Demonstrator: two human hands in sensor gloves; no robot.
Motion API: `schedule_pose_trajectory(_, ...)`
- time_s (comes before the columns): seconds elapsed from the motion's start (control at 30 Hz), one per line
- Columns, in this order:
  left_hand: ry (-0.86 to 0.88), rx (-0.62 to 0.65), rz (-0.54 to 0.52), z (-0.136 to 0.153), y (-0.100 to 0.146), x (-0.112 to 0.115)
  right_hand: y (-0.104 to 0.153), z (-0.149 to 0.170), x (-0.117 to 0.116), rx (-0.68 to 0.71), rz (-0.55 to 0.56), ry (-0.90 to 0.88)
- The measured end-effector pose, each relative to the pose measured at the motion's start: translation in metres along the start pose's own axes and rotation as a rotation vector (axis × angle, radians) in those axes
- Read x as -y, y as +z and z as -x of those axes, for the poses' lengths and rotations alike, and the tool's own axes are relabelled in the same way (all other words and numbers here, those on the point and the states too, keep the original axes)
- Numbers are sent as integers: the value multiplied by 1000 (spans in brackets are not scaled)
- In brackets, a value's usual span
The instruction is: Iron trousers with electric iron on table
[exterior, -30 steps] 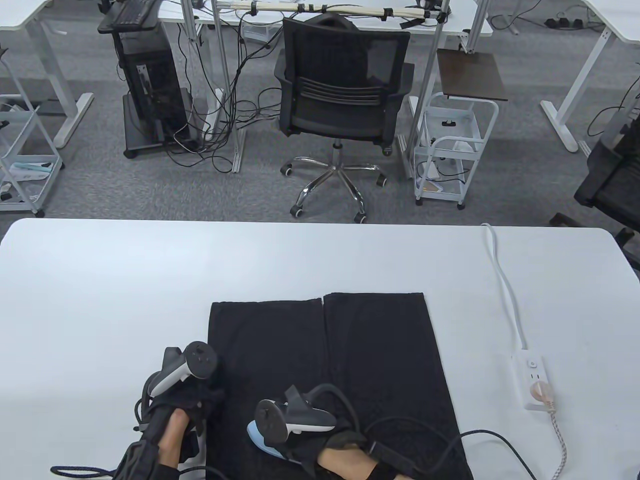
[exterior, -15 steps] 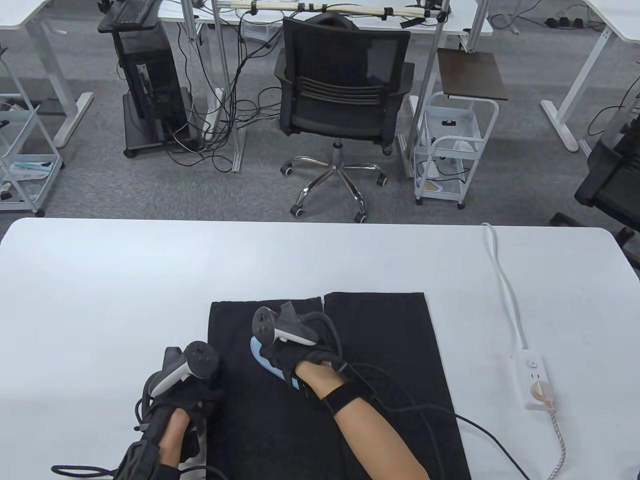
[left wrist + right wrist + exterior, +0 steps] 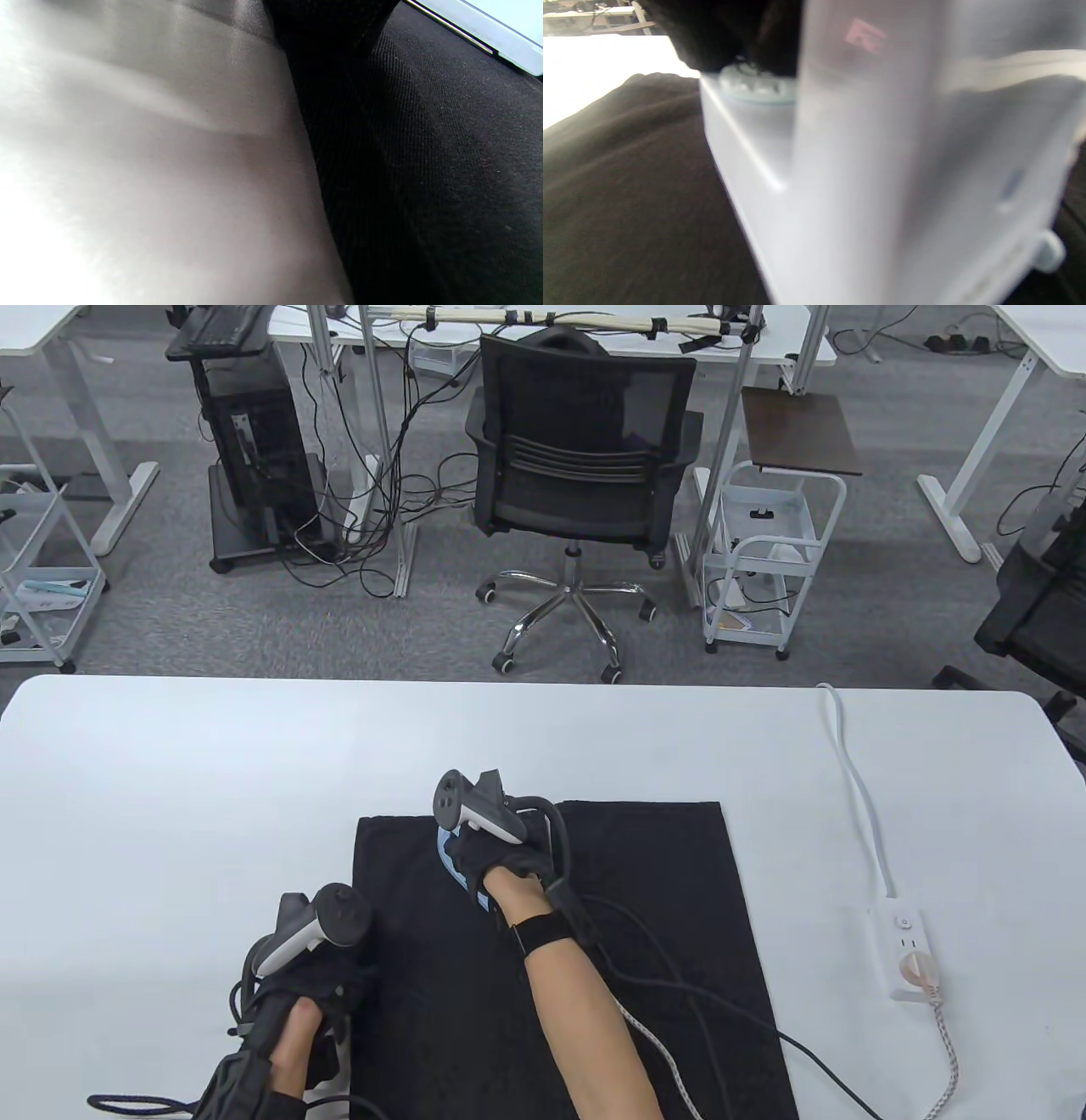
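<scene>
Black trousers (image 3: 662, 899) lie flat on the white table (image 3: 170, 780), legs pointing away from me. My right hand (image 3: 496, 861) grips the handle of a light blue electric iron (image 3: 462, 875), which rests on the left trouser leg near its far hem. The iron fills the right wrist view (image 3: 861, 169), on the dark cloth (image 3: 628, 190). My left hand (image 3: 310, 976) rests on the left edge of the trousers, nearer to me. In the left wrist view the cloth edge (image 3: 424, 169) meets the table (image 3: 148, 169), with the iron's rim (image 3: 488, 34) at top right.
A white power strip (image 3: 906, 950) lies on the table to the right, with the iron's braided cord (image 3: 950, 1060) plugged in and its own white cable (image 3: 857, 789) running to the far edge. Glove cables (image 3: 679, 984) trail across the trousers. An office chair (image 3: 577, 475) stands beyond the table.
My right hand has slid the iron away from me along the left trouser leg, from the near end to close to the far hem. My left hand has stayed in place.
</scene>
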State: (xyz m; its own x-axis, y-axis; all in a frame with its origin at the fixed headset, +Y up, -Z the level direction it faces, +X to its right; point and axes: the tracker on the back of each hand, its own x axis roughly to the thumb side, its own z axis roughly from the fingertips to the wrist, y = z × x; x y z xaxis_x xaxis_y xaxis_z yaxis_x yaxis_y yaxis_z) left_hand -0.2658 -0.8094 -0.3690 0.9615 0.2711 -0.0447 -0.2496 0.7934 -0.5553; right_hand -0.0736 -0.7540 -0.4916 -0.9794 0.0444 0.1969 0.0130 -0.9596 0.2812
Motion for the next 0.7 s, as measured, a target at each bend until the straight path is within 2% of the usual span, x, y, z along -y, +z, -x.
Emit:
schedule_pose_trajectory(0.1, -1, 1, 2, 0, 0, 0, 17, -2, -6, 50, -7, 13)
schedule_pose_trajectory(0.2, 3, 3, 3, 0, 0, 0, 46, -6, -15, 136, -12, 43)
schedule_pose_trajectory(0.53, 5, 4, -6, 1, 0, 1, 161, -17, -52, 457, -48, 158)
schedule_pose_trajectory(0.63, 7, 4, -7, 2, 0, 1, 186, -14, -60, 515, -53, 177)
schedule_pose_trajectory(0.7, 8, 5, -7, 2, 0, 1, 193, -12, -62, 519, -49, 181)
